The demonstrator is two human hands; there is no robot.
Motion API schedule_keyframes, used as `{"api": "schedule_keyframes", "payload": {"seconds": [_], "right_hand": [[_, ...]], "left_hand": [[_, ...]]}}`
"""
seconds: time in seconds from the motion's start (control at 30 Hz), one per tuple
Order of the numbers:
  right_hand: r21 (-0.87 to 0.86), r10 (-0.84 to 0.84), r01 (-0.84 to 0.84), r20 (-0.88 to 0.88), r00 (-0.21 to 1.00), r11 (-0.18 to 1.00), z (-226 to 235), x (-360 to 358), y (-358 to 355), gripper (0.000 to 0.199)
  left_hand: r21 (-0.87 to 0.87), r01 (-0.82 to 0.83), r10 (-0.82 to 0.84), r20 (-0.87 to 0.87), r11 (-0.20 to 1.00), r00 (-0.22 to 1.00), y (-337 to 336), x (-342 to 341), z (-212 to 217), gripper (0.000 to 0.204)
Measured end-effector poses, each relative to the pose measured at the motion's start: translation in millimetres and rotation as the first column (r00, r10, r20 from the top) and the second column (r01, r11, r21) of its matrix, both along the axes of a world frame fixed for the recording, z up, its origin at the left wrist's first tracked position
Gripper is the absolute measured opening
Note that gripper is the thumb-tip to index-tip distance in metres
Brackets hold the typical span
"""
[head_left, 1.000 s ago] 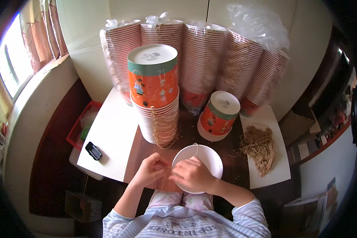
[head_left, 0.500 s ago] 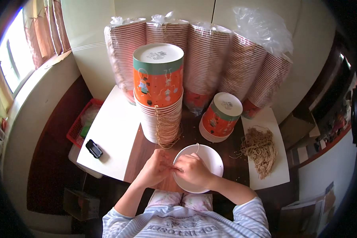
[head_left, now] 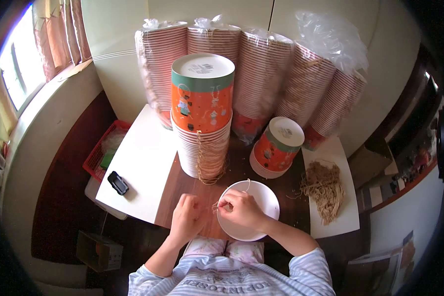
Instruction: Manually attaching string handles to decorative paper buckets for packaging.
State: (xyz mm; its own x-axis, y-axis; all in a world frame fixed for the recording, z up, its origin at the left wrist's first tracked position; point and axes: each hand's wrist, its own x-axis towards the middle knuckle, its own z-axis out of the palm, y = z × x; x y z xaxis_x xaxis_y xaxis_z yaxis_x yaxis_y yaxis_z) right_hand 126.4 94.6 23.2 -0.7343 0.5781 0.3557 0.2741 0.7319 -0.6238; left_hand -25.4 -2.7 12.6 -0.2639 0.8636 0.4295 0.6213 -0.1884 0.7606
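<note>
A white paper bowl (head_left: pixel 259 197) lies open side up on the dark wooden table (head_left: pixel 182 185), right in front of me. My right hand (head_left: pixel 241 209) rests over its left rim, fingers pinched on a thin tan string (head_left: pixel 215 206). My left hand (head_left: pixel 187 217) sits just left of the bowl, fingers curled at the same string. A bit of string loops over the bowl's far rim. A tall stack of upside-down orange-and-white bowls (head_left: pixel 202 116) stands just beyond my hands, with strings hanging down its front.
A shorter stack of bowls (head_left: pixel 276 148) stands right of the tall one. Plastic-wrapped sleeves of bowls (head_left: pixel 266 74) line the back wall. A pile of tan strings (head_left: pixel 325 187) lies on a white board at right. A small black device (head_left: pixel 117 183) lies on the white tabletop (head_left: pixel 138 163) left. A red basket (head_left: pixel 103 150) sits below.
Both hands stayed at the bowl's left rim, working the string; the fingers shifted slightly. The view moved a little.
</note>
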Motion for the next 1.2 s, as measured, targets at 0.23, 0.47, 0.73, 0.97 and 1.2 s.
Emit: {"api": "schedule_keyframes", "payload": {"seconds": [0.23, 0.47, 0.73, 0.97, 1.2], "right_hand": [[-0.159, 0.028, -0.028, -0.005, 1.0, 0.987, 2.5, 1.1, 0.3, 0.008], [-0.164, 0.039, -0.04, -0.012, 0.999, 0.986, 3.0, 2.1, 2.1, 0.008], [-0.197, 0.053, -0.051, 0.003, 0.999, 0.979, 2.0, 3.0, 3.0, 0.008], [-0.2, 0.06, -0.059, -0.004, 0.998, 0.978, 1.4, 2.6, 3.0, 0.008], [-0.19, 0.056, -0.054, 0.004, 0.998, 0.98, 1.6, 2.2, 3.6, 0.007]], "left_hand": [[0.007, -0.059, 0.059, -0.037, 0.998, 0.998, -3.6, 18.7, -27.8, 0.013], [0.11, -0.115, 0.135, -0.198, 0.987, 0.971, -0.5, 17.4, -21.3, 0.012], [0.062, -0.101, 0.098, 0.05, 0.993, 0.994, 0.7, 17.4, -25.2, 0.015], [0.018, 0.021, -0.026, 0.288, 1.0, 0.957, 1.6, 17.1, -23.9, 0.015], [-0.064, 0.077, -0.049, 0.358, 0.995, 0.932, 1.0, 12.6, -33.8, 0.012]]}}
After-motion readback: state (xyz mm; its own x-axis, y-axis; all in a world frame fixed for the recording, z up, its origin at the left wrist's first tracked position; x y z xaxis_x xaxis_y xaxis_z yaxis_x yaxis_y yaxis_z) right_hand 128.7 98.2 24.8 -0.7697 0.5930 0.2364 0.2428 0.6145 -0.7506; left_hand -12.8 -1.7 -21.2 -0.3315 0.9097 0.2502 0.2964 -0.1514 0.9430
